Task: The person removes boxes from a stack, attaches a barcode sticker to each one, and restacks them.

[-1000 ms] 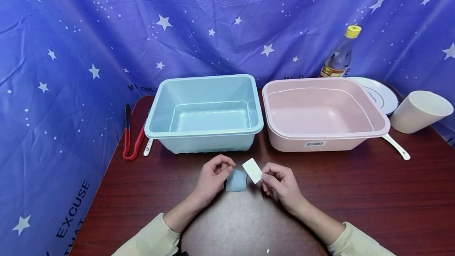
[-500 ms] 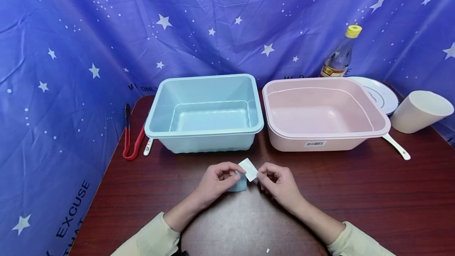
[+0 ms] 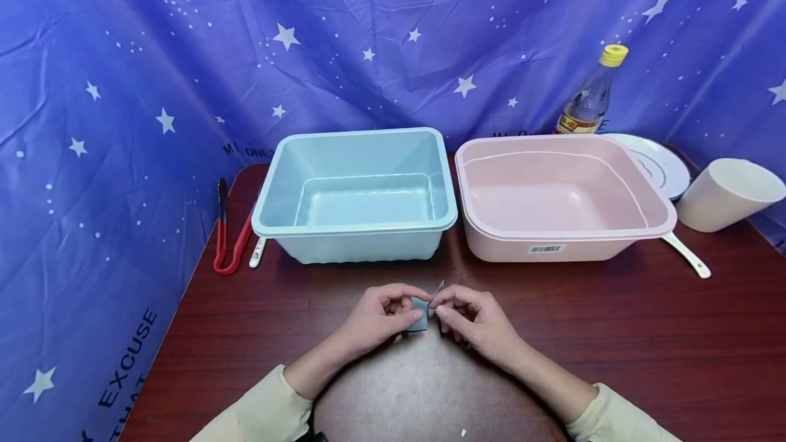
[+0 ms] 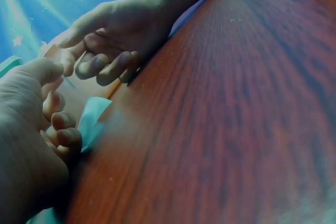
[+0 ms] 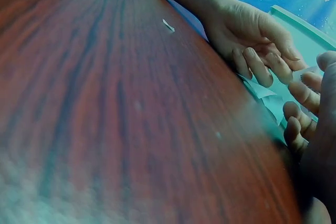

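My right hand (image 3: 482,319) pinches a small flat white card (image 3: 439,287) between thumb and fingers, just above the middle of the table. The card stands nearly edge-on in the head view, so its face is mostly hidden. Beside it, my left hand (image 3: 376,316) has its index fingertip against or very close to the card's edge, with the thumb apart and lower. A light blue square piece (image 3: 420,324) lies partly under the left hand; in the left wrist view this blue piece (image 4: 93,113) shows next to the curled lower fingers.
Behind the hands stand a light blue basin (image 3: 362,247) and a pink basin (image 3: 491,249). Red-handled tongs (image 3: 228,268) lie at left. A tilted cream cup (image 3: 712,200), white plate (image 3: 672,169), white handle (image 3: 688,256) and yellow-capped bottle (image 3: 586,97) are at right.
The white card has turned from face-up to edge-on in my right hand. My left hand has moved right until its index finger meets the card, covering more of the blue square.
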A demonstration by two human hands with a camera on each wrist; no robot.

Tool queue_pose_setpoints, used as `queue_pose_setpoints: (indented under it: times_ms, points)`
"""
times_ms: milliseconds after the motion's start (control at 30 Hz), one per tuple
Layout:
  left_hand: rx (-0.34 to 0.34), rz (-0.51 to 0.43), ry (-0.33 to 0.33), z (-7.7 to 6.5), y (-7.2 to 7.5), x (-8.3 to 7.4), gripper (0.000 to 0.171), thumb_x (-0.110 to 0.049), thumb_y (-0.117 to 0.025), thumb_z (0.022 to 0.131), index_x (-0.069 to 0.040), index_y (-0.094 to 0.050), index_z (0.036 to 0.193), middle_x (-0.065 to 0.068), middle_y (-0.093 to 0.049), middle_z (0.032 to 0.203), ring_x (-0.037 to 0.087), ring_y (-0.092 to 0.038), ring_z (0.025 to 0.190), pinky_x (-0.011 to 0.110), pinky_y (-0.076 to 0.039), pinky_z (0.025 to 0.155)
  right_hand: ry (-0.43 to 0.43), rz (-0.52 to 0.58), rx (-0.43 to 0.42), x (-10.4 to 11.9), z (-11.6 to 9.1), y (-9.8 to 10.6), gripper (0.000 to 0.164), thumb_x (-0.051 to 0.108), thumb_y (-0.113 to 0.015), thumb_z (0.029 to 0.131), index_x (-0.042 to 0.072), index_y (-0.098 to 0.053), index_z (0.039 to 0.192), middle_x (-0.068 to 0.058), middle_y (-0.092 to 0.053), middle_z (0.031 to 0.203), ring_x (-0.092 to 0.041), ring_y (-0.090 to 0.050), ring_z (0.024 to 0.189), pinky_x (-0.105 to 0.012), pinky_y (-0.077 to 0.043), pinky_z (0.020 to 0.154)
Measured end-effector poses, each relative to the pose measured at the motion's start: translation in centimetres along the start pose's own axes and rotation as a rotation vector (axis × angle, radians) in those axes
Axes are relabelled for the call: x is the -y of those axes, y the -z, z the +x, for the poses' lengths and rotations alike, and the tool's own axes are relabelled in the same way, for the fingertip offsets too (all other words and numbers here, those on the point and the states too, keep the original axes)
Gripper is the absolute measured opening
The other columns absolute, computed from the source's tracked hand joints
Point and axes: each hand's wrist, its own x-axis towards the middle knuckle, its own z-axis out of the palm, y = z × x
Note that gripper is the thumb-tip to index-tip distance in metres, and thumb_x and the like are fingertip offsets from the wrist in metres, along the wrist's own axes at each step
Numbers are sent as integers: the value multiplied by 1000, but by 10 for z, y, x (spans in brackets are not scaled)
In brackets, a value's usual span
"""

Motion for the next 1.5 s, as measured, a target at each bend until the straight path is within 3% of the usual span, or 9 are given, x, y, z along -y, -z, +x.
queue_pose_setpoints:
  times_ms: [167,433,767,967,1233,1400,1500]
  points:
    - [-72,-25,-27,1,-1,2,18,0,-72,91,3,-70,109,-4,-51,70,3,-42,56,17,-34,51,14,-24,1,-1,0,0,20,-4,-56,99,4,-69,112,-10,-62,69,-20,-56,50,-32,-47,41]
    - [-158,-119,36,2,-1,-1,14,0,-69,93,9,-67,105,-3,-56,74,4,-38,52,18,-30,46,-114,-62,-223,1,2,-2,3,5,-65,98,2,-66,100,-10,-62,68,-15,-52,46,-29,-44,38]
    - [-194,-135,73,2,1,0,17,0,-68,94,9,-67,108,-1,-57,75,6,-38,47,19,-31,43,-125,-50,-247,-3,3,-2,5,-2,-69,93,0,-65,94,-6,-61,68,-10,-50,47,-25,-43,39]
    - [-246,-143,97,3,-1,1,21,-2,-69,94,8,-68,112,1,-58,76,6,-39,44,19,-33,40,-120,-80,-329,-2,4,-4,6,-2,-71,91,2,-66,92,-2,-59,67,-9,-50,48,-25,-44,42]
    - [-401,-176,97,4,1,1,15,-3,-69,94,6,-71,107,2,-58,73,7,-37,43,20,-31,40,-89,-108,-396,-2,24,-17,9,-7,-71,90,1,-67,91,-2,-58,66,-6,-47,49,-22,-41,42]
    - [-523,-126,31,5,2,2,15,-4,-71,94,2,-74,107,1,-57,73,6,-38,49,18,-31,42,-43,-133,-407,11,39,-25,10,-13,-68,88,-3,-65,88,-5,-57,64,-5,-46,48,-22,-40,42]
    - [-579,-73,-19,5,5,1,16,-3,-72,93,-3,-75,108,2,-54,71,6,-38,53,18,-31,46,-29,-117,-420,4,44,-27,9,-12,-69,88,-4,-65,88,-3,-57,64,-4,-45,49,-19,-38,43]
